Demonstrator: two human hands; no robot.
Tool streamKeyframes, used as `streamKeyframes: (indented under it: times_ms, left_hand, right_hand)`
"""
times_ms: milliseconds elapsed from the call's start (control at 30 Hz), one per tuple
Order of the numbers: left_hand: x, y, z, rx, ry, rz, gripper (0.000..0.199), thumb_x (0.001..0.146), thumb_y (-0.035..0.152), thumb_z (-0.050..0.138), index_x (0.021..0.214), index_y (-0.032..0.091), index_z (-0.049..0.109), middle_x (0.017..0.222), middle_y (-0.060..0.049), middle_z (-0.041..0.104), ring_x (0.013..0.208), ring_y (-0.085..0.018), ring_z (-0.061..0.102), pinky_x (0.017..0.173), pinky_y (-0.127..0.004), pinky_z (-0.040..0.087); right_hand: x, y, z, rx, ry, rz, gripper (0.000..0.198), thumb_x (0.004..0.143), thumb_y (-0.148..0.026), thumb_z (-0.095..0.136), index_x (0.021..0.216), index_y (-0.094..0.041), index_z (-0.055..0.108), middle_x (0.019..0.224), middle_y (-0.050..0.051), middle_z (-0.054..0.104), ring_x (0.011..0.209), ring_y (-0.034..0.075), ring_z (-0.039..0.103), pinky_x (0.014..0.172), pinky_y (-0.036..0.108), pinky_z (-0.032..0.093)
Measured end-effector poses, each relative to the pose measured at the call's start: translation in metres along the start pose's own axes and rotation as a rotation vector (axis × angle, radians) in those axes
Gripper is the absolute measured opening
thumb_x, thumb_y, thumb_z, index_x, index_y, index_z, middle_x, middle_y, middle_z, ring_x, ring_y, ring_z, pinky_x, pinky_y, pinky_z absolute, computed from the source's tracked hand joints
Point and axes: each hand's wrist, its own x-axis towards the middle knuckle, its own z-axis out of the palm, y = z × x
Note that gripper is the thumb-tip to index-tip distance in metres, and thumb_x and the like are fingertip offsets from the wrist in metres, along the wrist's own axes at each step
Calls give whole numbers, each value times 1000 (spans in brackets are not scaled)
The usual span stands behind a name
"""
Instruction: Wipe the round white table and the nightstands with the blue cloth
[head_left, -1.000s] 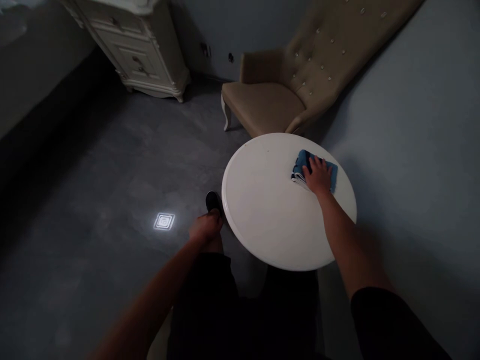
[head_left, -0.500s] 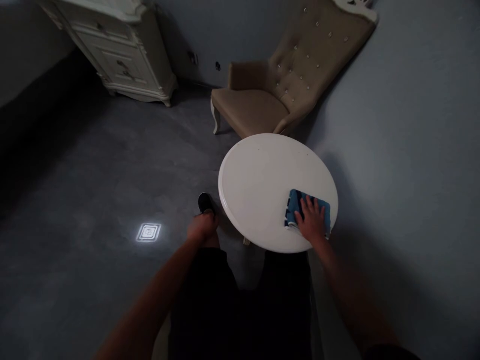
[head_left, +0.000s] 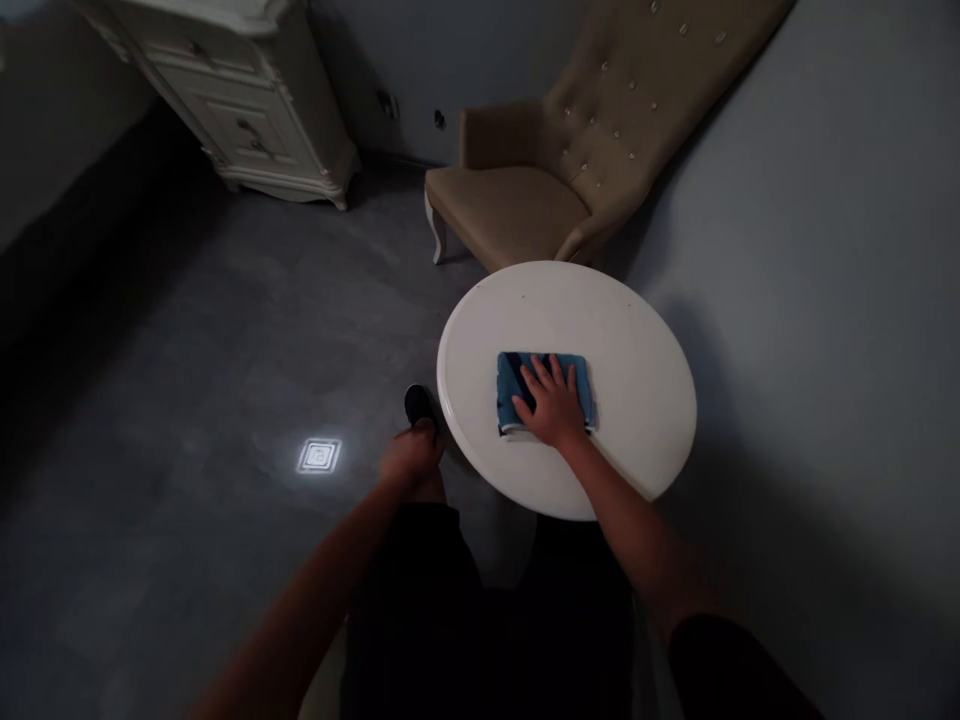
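Blue cloth lies flat under right hand on table.

The right hand lies flat, fingers spread, on a folded blue cloth near the middle of a round white table. The left hand rests on the knee, loosely curled.

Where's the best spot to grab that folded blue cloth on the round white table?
Take the blue cloth at its bare left edge, coming from above. It lies flat on the round table, and the right hand presses its right half, so only the left side is free to pinch.
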Motion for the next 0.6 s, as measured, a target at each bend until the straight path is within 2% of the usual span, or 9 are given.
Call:
streamKeyframes:
  times_ms: [167,333,467,600]
  left_hand:
    - [-2,6,-12,61,-2,-38,50,121,52,40,141,26,76,133,-19,88,113,-38,85,97,-45,59]
    - [-3,9,-22,50,-14,-46,51,121,55,40,139,30,80,133,-14,90,117,-36,84,99,-44,59]
    - [1,13,-23,79,-28,-56,54,120,55,40,132,27,84,133,-16,90,117,-37,85,99,-45,60]
    - [2,14,-22,95,-37,-41,58,121,57,36,133,26,84,132,-18,90,115,-38,85,99,-46,61]
  right_hand:
    - [86,27,0,66,41,50,69,119,-54,55,178,-21,63,194,13,44,184,47,26,148,81,10]
    - [146,78,-4,71,74,135,72,121,-58,49,179,-17,62,195,15,41,183,47,25,148,81,9]
    - [163,125,-13,13,96,218,74,123,-59,41,181,-17,59,195,16,41,182,48,26,147,82,12]
    - [141,166,-28,-84,87,326,73,124,-55,37,183,-17,56,196,17,39,181,48,28,146,82,17]
